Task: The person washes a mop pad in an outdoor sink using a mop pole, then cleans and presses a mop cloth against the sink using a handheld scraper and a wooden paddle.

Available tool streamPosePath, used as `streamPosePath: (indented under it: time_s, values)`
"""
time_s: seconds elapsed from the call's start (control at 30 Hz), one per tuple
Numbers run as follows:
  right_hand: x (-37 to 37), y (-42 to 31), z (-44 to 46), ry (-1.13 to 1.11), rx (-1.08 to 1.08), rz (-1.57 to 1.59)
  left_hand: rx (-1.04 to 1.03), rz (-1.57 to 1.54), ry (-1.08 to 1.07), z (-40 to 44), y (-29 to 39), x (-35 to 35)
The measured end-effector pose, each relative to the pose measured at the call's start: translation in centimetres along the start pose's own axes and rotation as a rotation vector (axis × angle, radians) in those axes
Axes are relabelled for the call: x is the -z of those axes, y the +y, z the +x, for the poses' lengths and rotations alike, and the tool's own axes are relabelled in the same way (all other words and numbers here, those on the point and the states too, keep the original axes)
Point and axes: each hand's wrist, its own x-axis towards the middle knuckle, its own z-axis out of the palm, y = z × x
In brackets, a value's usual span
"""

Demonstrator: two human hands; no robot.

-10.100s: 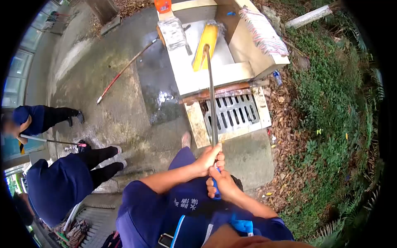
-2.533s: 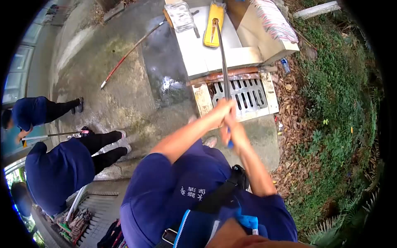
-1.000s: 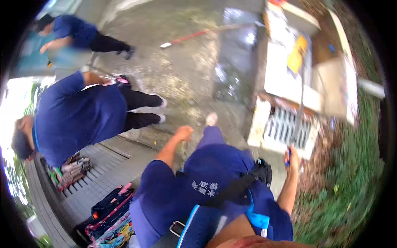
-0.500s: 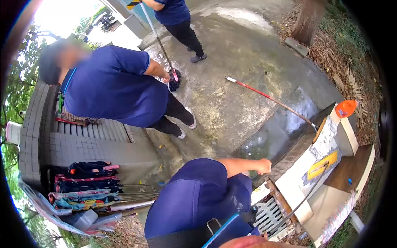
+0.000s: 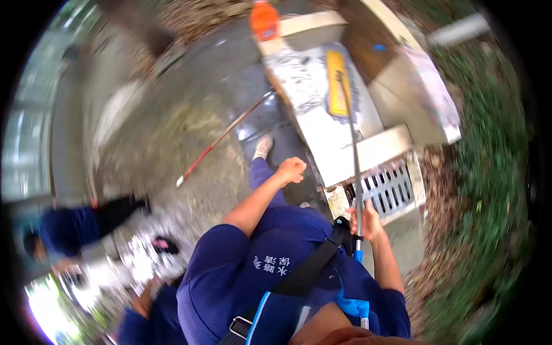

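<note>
My left hand (image 5: 291, 171) is curled into a loose fist in front of my body, with nothing seen in it. On the right, my right hand (image 5: 368, 222) closes round the dark pole of a flat mop (image 5: 336, 89). The mop's yellow head, with a grey pad under it, lies flat on a pale, wet-looking slab (image 5: 328, 150). Its pole runs from the head back towards my body, and a blue section (image 5: 359, 255) shows just below my hand.
An orange bottle (image 5: 264, 22) stands at the slab's far corner. A red-and-white pole (image 5: 221, 137) leans against the slab's edge. A slotted drain grate (image 5: 391, 190) is beside my right hand. Blurred co-workers in navy shirts (image 5: 69, 230) are at left, near a dark mop head (image 5: 165, 245).
My view has swung to the right, so the slab now lies ahead and the co-workers at lower left. My right hand on the mop pole has come into view; my left stays closed.
</note>
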Motion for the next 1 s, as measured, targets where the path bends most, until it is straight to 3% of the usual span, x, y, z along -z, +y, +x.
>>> streamPosePath:
  time_s: [0.1,0.23,0.33,0.47,0.5,0.57,0.63,0.67,0.7,0.73,0.8,0.83,0.87,0.9,0.97,1.0]
  values:
    - [-4.4,-2.2,5.0,0.048,0.117,0.195,0.07,0.097,-0.187,5.4,3.9,1.2]
    - [-8.7,-4.0,9.4,0.118,0.27,0.748,0.081,0.224,-0.44,11.4,10.0,3.7]
    - [-12.5,-5.1,13.0,0.104,0.324,0.825,0.067,0.38,-0.485,15.2,14.2,5.7]
    - [-17.2,-9.2,18.5,0.125,0.282,0.873,0.196,0.463,-0.51,19.5,15.1,6.2]
    - [-17.9,-10.5,19.8,0.11,0.289,0.898,0.26,0.449,-0.511,20.4,15.7,5.9]
    - [-18.0,-10.7,22.2,-0.203,0.296,1.13,0.391,0.403,-0.545,22.1,16.6,4.8]
    - [-18.6,-11.1,22.2,0.052,0.214,0.912,0.517,-0.023,-0.391,23.3,17.3,3.0]
    - [-19.5,-10.8,21.5,0.058,0.213,0.929,0.573,-0.291,-0.281,22.8,17.9,1.7]
    - [-21.0,-10.7,19.7,0.213,0.223,0.815,0.559,-0.42,-0.343,25.1,14.7,1.6]
    - [-21.9,-11.6,17.9,0.356,0.247,0.679,0.555,-0.445,-0.377,22.8,14.9,1.4]
    - [-25.3,-9.9,13.2,0.284,0.2,0.725,0.512,-0.43,-0.435,15.5,15.9,2.3]
    - [-27.1,-8.6,11.4,0.356,0.144,0.791,0.49,-0.394,-0.469,12.4,16.1,2.8]
    - [-27.5,-9.3,8.8,0.243,-0.018,0.914,0.559,-0.272,-0.356,10.1,17.5,2.6]
    - [-27.0,-9.7,9.0,0.193,-0.018,0.953,0.599,-0.156,-0.244,10.0,18.7,1.8]
    - [-24.1,-10.4,13.5,0.253,0.015,1.003,0.566,-0.245,-0.421,16.9,13.5,1.9]
    - [-22.2,-10.6,16.6,0.266,0.114,0.951,0.522,-0.063,-0.408,21.4,11.7,1.1]
